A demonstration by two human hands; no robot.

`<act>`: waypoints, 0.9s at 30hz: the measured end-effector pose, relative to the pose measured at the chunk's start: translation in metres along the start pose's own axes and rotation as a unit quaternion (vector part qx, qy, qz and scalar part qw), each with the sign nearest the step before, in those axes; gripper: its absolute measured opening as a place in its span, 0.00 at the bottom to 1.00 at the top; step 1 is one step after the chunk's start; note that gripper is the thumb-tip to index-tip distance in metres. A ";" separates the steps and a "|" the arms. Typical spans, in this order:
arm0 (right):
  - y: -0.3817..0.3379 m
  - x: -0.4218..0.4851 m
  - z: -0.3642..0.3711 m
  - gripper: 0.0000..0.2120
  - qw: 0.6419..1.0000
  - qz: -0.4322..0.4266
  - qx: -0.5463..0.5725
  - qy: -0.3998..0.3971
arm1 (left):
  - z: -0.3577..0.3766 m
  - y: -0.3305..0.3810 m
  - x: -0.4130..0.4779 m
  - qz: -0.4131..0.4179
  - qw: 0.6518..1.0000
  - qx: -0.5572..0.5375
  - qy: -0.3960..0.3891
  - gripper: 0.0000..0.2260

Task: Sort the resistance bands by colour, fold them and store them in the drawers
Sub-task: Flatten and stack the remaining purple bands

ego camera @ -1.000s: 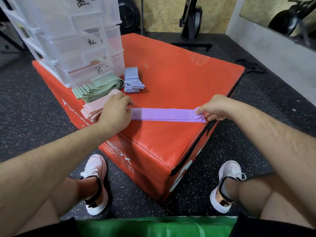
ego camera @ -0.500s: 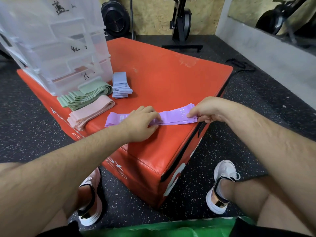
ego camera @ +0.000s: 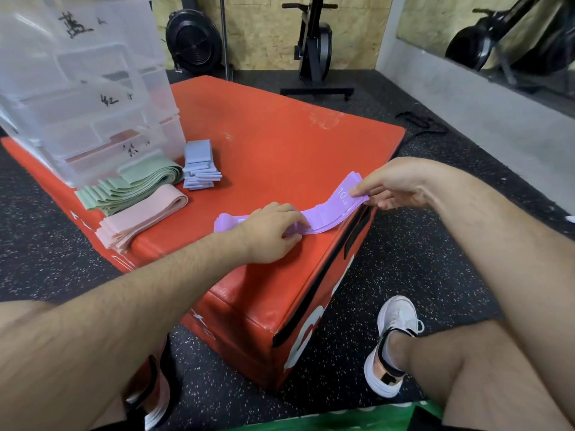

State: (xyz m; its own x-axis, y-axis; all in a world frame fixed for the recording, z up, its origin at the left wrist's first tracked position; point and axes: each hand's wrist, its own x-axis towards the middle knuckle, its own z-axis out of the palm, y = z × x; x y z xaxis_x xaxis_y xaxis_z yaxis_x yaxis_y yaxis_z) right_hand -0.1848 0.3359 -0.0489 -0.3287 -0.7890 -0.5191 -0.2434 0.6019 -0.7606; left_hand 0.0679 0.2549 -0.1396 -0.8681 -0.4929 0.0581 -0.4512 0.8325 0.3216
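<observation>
A stack of purple resistance bands [ego camera: 331,209] lies along the near right edge of the red box [ego camera: 280,150]. My left hand [ego camera: 270,231] presses flat on the stack's middle, fingers spread. My right hand [ego camera: 392,188] pinches the stack's right end and lifts it off the box, so the bands curve upward. Pink bands [ego camera: 140,216], green bands [ego camera: 130,188] and folded blue bands [ego camera: 199,166] lie in piles at the left. Behind them stands a clear plastic drawer unit [ego camera: 93,98] with handwritten labels, its drawers closed.
The red box sits on a dark speckled gym floor [ego camera: 420,259]. My feet in white shoes [ego camera: 392,343] rest on either side of the box's near corner. Exercise machines [ego camera: 314,48] stand by the back wall. A green surface [ego camera: 342,421] shows at the bottom edge.
My left hand slid right from the stack's left end to its middle. My right hand raised the right end, which lay flat before. The camera view shifted slightly.
</observation>
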 end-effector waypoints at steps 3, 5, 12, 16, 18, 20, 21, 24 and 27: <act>-0.020 0.002 0.023 0.12 0.999 -0.026 -0.009 -0.022 | -0.005 -0.018 -0.009 0.002 1.000 0.008 0.023 0.17; -0.032 0.005 0.042 0.12 0.999 -0.038 -0.026 -0.029 | -0.014 -0.028 -0.018 -0.017 0.998 0.028 0.045 0.17; -0.055 0.017 0.118 0.08 0.989 -0.068 -0.118 -0.050 | -0.032 -0.070 -0.061 -0.065 0.991 0.048 0.108 0.08; -0.064 0.022 0.151 0.11 0.986 -0.077 -0.142 -0.041 | -0.031 -0.077 -0.077 -0.072 0.992 0.003 0.105 0.05; -0.067 0.025 0.166 0.12 0.984 -0.079 -0.156 -0.039 | -0.031 -0.078 -0.078 -0.079 0.991 -0.016 0.105 0.06; -0.070 0.027 0.178 0.11 0.979 -0.085 -0.179 -0.039 | -0.033 -0.078 -0.078 -0.103 0.988 -0.044 0.107 0.08; -0.071 0.028 0.182 0.11 0.977 -0.090 -0.187 -0.040 | -0.034 -0.077 -0.078 -0.117 0.986 -0.053 0.105 0.09; -0.071 0.027 0.193 0.07 0.976 -0.103 -0.186 -0.047 | -0.037 -0.076 -0.077 -0.135 0.983 -0.074 0.103 0.12; -0.069 0.025 0.199 0.06 0.973 -0.123 -0.180 -0.079 | -0.039 -0.076 -0.077 -0.133 0.982 -0.073 0.110 0.13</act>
State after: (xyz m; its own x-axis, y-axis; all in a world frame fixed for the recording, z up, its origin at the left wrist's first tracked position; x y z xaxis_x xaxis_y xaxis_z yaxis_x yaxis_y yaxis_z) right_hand 0.0056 0.2497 -0.0871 -0.0821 -0.9064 -0.4143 -0.6099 0.3745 -0.6984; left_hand 0.1774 0.2197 -0.1318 -0.6501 -0.7444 0.1523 -0.6076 0.6297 0.4840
